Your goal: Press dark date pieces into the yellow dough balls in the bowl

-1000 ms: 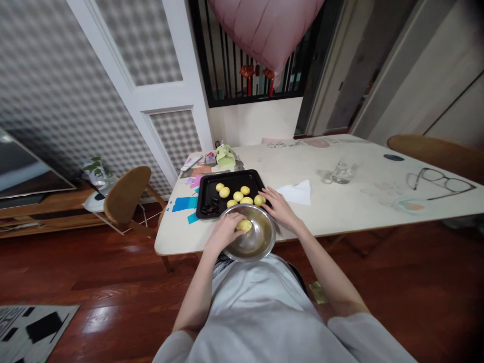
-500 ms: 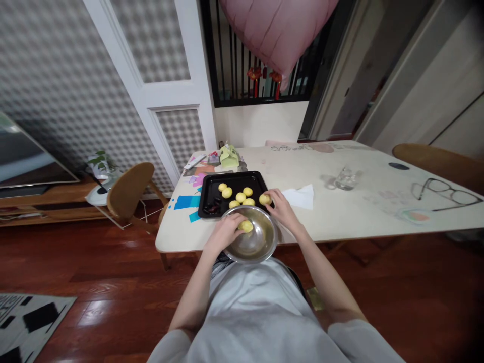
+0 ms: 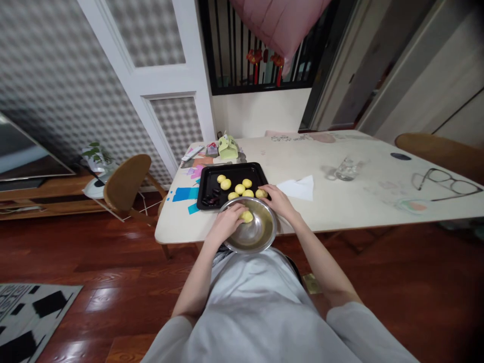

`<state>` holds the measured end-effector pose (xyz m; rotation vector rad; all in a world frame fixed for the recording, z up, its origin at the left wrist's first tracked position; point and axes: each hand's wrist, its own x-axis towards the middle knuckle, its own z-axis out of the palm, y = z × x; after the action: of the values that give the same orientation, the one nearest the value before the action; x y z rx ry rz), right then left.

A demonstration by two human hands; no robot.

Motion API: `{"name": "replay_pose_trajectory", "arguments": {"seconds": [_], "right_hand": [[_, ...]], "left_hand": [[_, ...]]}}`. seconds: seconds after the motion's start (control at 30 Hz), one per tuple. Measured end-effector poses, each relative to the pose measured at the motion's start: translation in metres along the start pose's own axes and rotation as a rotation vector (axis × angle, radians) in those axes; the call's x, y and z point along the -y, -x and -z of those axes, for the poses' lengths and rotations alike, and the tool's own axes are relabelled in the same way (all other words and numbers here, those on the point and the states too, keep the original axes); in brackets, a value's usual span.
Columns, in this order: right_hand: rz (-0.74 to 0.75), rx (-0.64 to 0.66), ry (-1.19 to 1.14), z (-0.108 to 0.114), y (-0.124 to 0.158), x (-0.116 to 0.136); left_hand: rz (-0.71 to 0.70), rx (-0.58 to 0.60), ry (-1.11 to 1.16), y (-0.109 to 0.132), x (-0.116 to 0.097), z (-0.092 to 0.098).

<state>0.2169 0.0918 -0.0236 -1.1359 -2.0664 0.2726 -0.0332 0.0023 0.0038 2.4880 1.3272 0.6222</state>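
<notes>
In the head view a metal bowl (image 3: 260,242) sits at the table's front edge, close to my body. Inside it, my left hand (image 3: 229,221) is closed around a yellow lemon (image 3: 247,217). My right hand (image 3: 279,200) has its fingers on another lemon (image 3: 260,193) at the right front corner of a black tray (image 3: 242,171). Several more lemons (image 3: 239,189) lie on that tray behind the bowl. Small dark pieces (image 3: 212,199), too small to name, are in the tray's left front part.
A white paper sheet (image 3: 298,187) lies right of the tray. Farther right are a clear glass (image 3: 346,170) and eyeglasses (image 3: 449,182). A green box (image 3: 228,147) and a white remote (image 3: 192,153) stand behind the tray. A wooden chair (image 3: 128,186) is at the left.
My right hand has lowered its lemon toward the tray's right front corner. My left hand stays in the bowl with its lemon. The whole view has shifted slightly.
</notes>
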Motion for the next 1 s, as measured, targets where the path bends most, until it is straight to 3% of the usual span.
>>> {"name": "replay_pose_trajectory", "arguments": {"seconds": [0.1, 0.17, 0.27, 0.33, 0.43, 0.53, 0.63, 0.83, 1.0], "right_hand": [[-0.018, 0.05, 0.03, -0.003, -0.011, -0.003], [-0.023, 0.018, 0.013, -0.001, -0.014, 0.001], [-0.033, -0.112, -0.05, 0.012, -0.007, 0.019], [-0.035, -0.129, -0.112, 0.023, 0.006, 0.038], [-0.011, 0.044, -0.208, 0.036, 0.031, 0.068], [-0.029, 0.239, -0.205, 0.035, 0.05, 0.085], [-0.047, 0.243, -0.109, 0.024, 0.058, 0.088], [-0.007, 0.056, 0.055, 0.01, 0.057, 0.077], [0.016, 0.025, -0.053, 0.009, 0.061, 0.07]], "left_hand": [[-0.003, -0.018, -0.004, 0.0, -0.001, 0.001], [-0.013, -0.036, -0.006, 0.0, -0.002, 0.002], [-0.027, -0.052, 0.0, 0.0, -0.002, 0.002], [-0.036, -0.056, 0.008, 0.0, -0.002, 0.001], [-0.045, -0.066, 0.016, -0.001, 0.0, -0.001], [-0.054, -0.054, 0.011, -0.002, 0.001, -0.002], [-0.058, -0.029, 0.004, -0.002, 0.001, -0.001], [-0.04, -0.051, -0.002, 0.001, 0.0, -0.001], [-0.021, -0.068, -0.041, 0.001, 0.0, 0.0]]}}
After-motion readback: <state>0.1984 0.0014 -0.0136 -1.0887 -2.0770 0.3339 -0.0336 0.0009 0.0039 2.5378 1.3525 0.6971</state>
